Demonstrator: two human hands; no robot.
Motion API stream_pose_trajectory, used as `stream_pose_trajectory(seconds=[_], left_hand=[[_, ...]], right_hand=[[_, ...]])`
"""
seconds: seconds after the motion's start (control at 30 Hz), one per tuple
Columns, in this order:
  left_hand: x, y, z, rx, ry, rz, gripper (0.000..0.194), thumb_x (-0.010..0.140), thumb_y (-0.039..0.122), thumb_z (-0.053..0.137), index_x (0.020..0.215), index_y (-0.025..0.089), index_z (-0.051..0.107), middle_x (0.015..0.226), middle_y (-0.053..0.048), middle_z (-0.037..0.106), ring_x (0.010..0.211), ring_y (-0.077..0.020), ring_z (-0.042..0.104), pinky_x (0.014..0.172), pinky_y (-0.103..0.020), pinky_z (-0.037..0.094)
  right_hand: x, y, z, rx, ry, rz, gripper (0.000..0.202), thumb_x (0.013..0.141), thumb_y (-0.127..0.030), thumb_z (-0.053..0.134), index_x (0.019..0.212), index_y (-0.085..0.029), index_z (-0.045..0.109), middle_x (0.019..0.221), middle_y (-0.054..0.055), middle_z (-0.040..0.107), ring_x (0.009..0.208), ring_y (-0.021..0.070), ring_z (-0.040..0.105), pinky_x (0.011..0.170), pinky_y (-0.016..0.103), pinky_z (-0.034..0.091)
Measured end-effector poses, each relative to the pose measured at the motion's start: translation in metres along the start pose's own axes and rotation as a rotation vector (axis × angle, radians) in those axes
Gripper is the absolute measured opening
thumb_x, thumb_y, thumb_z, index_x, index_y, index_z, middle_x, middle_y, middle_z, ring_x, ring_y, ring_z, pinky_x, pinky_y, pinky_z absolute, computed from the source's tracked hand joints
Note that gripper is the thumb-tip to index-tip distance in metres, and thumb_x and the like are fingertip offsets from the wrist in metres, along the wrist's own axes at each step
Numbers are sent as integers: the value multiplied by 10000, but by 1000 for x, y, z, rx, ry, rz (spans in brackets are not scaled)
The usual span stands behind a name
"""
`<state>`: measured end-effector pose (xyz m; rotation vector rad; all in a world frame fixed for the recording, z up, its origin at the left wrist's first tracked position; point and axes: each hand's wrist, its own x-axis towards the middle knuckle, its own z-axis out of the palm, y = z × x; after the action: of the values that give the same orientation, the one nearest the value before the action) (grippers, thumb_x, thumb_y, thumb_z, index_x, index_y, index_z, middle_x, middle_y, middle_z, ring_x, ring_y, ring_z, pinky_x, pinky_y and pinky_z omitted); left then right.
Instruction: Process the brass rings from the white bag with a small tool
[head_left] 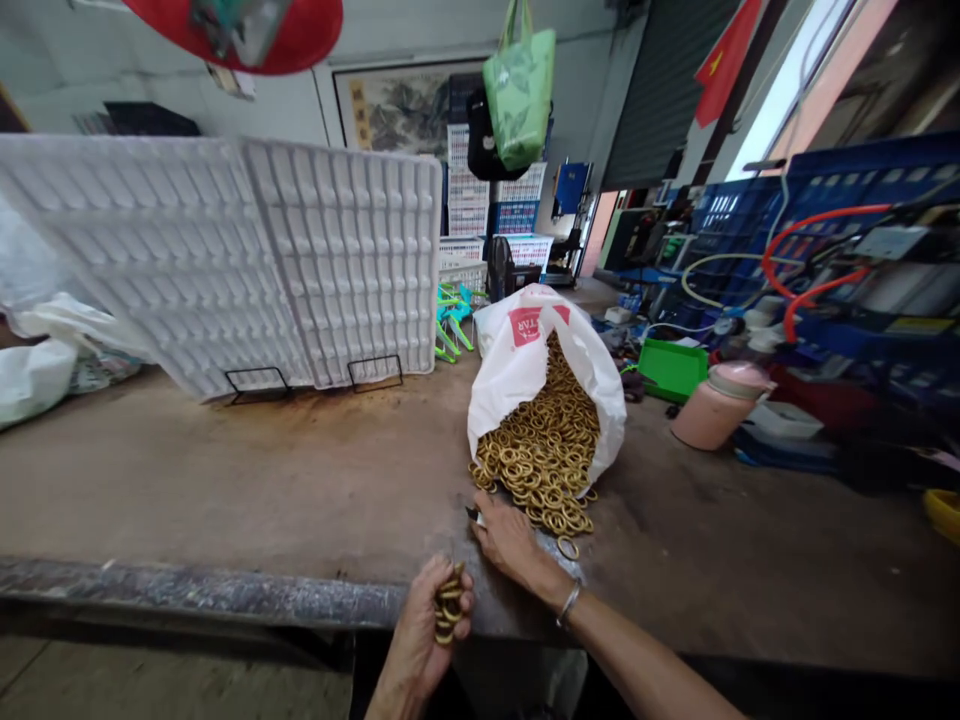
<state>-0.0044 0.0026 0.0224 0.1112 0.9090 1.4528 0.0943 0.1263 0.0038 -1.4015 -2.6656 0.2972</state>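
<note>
Several gold-coloured metal rings are clasped in my left hand (424, 620), just over the table's front edge. My right hand (504, 535) is on the tabletop at the near side of the ring pile, its fingers closed on a small black-and-white tool (475, 515); its kind cannot be made out. Beyond it, a white sack (506, 385) lies on its side with its mouth towards me. Gold rings (544, 450) fill the mouth and spill out onto the table. One loose ring (568, 547) lies beside my right wrist, which wears a bracelet.
White ribbed panels (345, 260) stand on black wire stands (375, 372) at the table's (225, 480) back left. On the right are a pink bottle (716, 405), a green tray (671, 368) and orange hoses (817, 225). A green bag (520, 100) hangs above the sack.
</note>
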Motion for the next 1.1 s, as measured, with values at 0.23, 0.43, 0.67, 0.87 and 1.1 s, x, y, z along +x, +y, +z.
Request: stream_pose_trajectory(seconds=[0.23,0.43,0.67,0.87,1.1], left_hand=[[-1,0,-3,-67,-63,-7,379,528,274,763,703,196,435,565,48,521,397,-47,417,356,-151,198],[-3,0,-5,-64,-122,-15,319,565,228,721,788,184,497,564,47,503,398,-45,416,358,-154,192],[3,-1,-6,-150,-114,-68,230,614,160,680,788,147,530,638,-3,563,430,-42,440,352,-134,241],[0,2,6,-183,-17,-101,133,695,135,585,642,136,463,633,-30,565,401,-28,406,317,-119,222],[-4,-12,20,255,6,172,229,695,321,644,766,182,476,551,63,504,365,-38,386,322,-135,245]], right_hand=[[0,-1,0,23,63,20,223,802,-215,452,1022,-188,485,996,80,561,794,184,585,629,267,348],[-10,3,1,34,108,-13,214,791,-186,442,1003,-198,466,986,63,546,779,177,573,616,264,339],[-20,11,-3,208,99,-25,216,756,-125,432,943,-182,523,826,37,617,749,163,568,649,254,348],[-29,19,-16,882,106,166,80,686,-173,479,755,-172,519,555,-60,479,521,89,456,506,193,337],[-56,17,-26,1568,-189,280,248,676,-343,559,848,-179,486,438,-141,334,302,25,202,311,156,166]])
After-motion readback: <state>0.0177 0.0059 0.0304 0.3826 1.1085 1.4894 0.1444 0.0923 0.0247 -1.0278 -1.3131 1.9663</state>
